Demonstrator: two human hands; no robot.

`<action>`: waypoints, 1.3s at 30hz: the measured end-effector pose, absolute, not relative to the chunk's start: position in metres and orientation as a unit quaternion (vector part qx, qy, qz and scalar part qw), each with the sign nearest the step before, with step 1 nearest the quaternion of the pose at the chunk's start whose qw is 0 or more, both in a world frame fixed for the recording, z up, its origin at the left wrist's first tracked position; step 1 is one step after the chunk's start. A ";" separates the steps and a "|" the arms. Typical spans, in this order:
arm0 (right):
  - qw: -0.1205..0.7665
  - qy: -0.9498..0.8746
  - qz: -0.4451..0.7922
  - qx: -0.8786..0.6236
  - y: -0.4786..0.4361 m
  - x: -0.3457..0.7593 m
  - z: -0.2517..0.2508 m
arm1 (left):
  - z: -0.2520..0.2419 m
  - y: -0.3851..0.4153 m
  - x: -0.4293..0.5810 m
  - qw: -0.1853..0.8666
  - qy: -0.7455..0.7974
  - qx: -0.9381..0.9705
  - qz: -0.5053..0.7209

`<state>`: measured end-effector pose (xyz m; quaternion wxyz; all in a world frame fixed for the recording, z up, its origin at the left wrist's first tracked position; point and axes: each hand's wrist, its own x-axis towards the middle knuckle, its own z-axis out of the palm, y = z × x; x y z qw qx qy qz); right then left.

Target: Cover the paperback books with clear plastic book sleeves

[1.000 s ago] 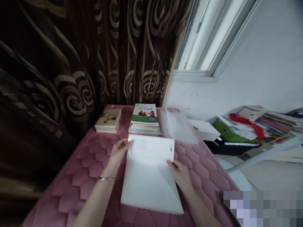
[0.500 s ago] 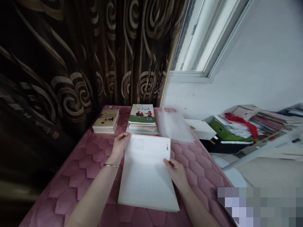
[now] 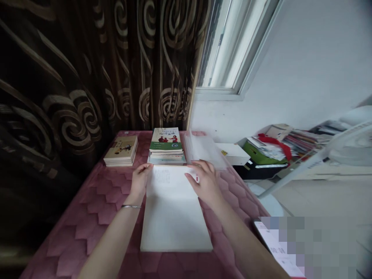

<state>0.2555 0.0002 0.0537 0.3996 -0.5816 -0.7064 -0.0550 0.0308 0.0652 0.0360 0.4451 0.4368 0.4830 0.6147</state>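
Open white paperback book (image 3: 176,223) lies on the pink hexagon-quilted bench cover (image 3: 94,217), between both hands. Small dark print block (image 3: 163,176) at its upper left, too fine to read; small red label (image 3: 197,178) at upper right, part hidden, illegible.

Left hand (image 3: 140,181) pinches the book's upper-left edge, thumb against fingers. Right hand (image 3: 207,182) has fingers loosely spread over its upper-right corner; can't tell how firmly it touches.

Just behind the book: stack topped by a white-and-green illustrated paperback (image 3: 165,140), Chinese title blurred. Behind-left: stack of beige illustrated paperbacks (image 3: 121,150), lettering unreadable. Behind-right: clear plastic sleeves (image 3: 207,152), then white box (image 3: 236,155) with yellow sticker. Front-right: phone (image 3: 277,248), partly pixelated, digits on screen unclear.
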 end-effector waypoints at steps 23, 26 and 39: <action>0.233 -0.778 0.001 -0.583 0.056 0.207 0.081 | 0.079 0.069 0.049 0.065 0.516 0.801 0.297; 0.220 -0.781 0.014 -0.585 0.057 0.221 0.080 | 0.082 0.070 0.044 0.095 0.549 0.786 0.270; 0.116 -0.711 0.165 -0.674 0.090 0.275 0.061 | 0.074 0.111 0.029 0.155 0.654 0.726 0.144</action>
